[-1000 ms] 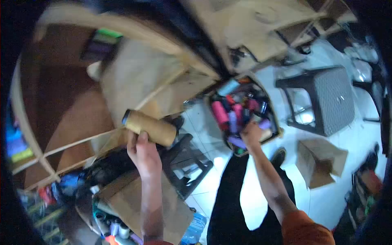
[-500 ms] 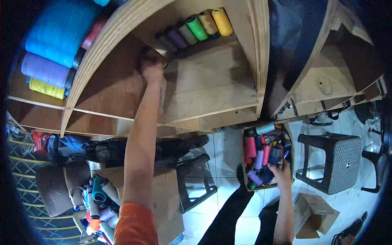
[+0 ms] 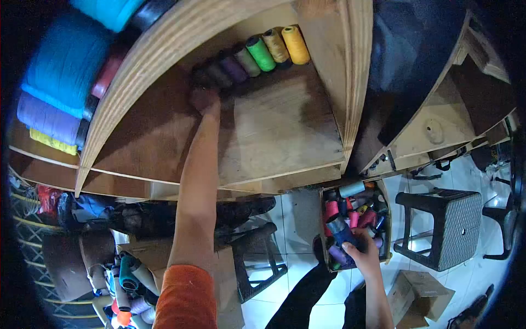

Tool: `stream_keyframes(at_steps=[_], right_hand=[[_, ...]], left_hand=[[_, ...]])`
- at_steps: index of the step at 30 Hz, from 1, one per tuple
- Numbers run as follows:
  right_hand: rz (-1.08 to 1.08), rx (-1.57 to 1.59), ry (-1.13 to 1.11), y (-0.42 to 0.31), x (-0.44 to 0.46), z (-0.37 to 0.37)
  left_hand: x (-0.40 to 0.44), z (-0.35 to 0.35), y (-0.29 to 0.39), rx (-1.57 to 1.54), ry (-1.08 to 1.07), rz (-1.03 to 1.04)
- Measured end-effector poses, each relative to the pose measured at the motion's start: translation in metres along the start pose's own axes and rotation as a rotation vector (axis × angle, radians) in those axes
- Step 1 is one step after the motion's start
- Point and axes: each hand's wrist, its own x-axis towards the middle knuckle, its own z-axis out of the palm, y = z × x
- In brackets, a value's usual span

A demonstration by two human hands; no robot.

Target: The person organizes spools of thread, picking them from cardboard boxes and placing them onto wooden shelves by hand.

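Observation:
My left hand [image 3: 204, 100] reaches deep into a wooden shelf compartment, at the left end of a row of thread spools. It is at the near end of a dark spool [image 3: 204, 77]; shadow hides the fingers, so whether they still grip it is unclear. Along the row stand a purple spool [image 3: 234, 67], an olive one [image 3: 246, 60], a green one [image 3: 261, 54], a tan one [image 3: 276, 46] and a yellow one [image 3: 296, 45]. Lower right, my right hand [image 3: 364, 253] is closed around a dark blue thread spool [image 3: 342, 231], tilted above a cardboard box [image 3: 388, 241] of mixed spools.
Large blue cones [image 3: 68, 60] fill the compartment on the left. A black plastic stool [image 3: 460, 230] stands right of the box, near an open carton [image 3: 419, 296]. More spools [image 3: 131, 274] are heaped at lower left. A dark cloth [image 3: 416, 66] hangs beside the shelf.
My left hand has moved its spool back against the row's left end. My right hand has lifted a dark blue spool up from the box. The view has shifted slightly.

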Motion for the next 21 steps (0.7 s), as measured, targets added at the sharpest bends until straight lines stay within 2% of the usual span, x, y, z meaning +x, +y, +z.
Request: stream_keyframes(at_steps=[7, 8, 11, 12, 14, 15, 16, 17, 19, 21], right_hand=[[-0.176, 0.007, -0.061, -0.014, 0.014, 0.007], [-0.394, -0.286, -0.056, -0.022, 0.019, 0.002], [-0.381, -0.292, 0.034, -0.068, 0.013, 0.015], [-0.487, -0.375, 0.064, -0.067, 0.018, 0.015], [-0.520, -0.401, 0.090, -0.088, 0.020, 0.021], [-0.531, -0.414, 0.105, -0.098, 0.017, 0.026], [-0.514, -0.390, 0.100, -0.108, 0.017, 0.030], [-0.551, -0.380, 0.119, -0.117, 0.015, 0.034], [-0.637, -0.362, 0.151, -0.136, 0.014, 0.043], [-0.673, -0.350, 0.204, -0.157, 0.008, 0.052]], left_hand=[[-0.007, 0.001, -0.006, 0.076, -0.079, -0.044], [-0.008, 0.000, -0.006, 0.107, -0.091, -0.035], [-0.031, -0.023, 0.008, 0.297, -0.158, 0.102], [-0.046, -0.036, 0.020, 0.364, -0.191, 0.167], [-0.099, -0.098, 0.059, -0.448, -0.392, 0.020], [-0.126, -0.149, 0.095, -0.668, -0.606, -0.102], [-0.148, -0.186, 0.110, -0.689, -0.812, 0.131], [-0.174, -0.224, 0.132, -0.658, -0.856, 0.311], [-0.201, -0.269, 0.161, -0.600, -0.878, 0.526], [-0.210, -0.276, 0.165, -0.597, -0.860, 0.522]])
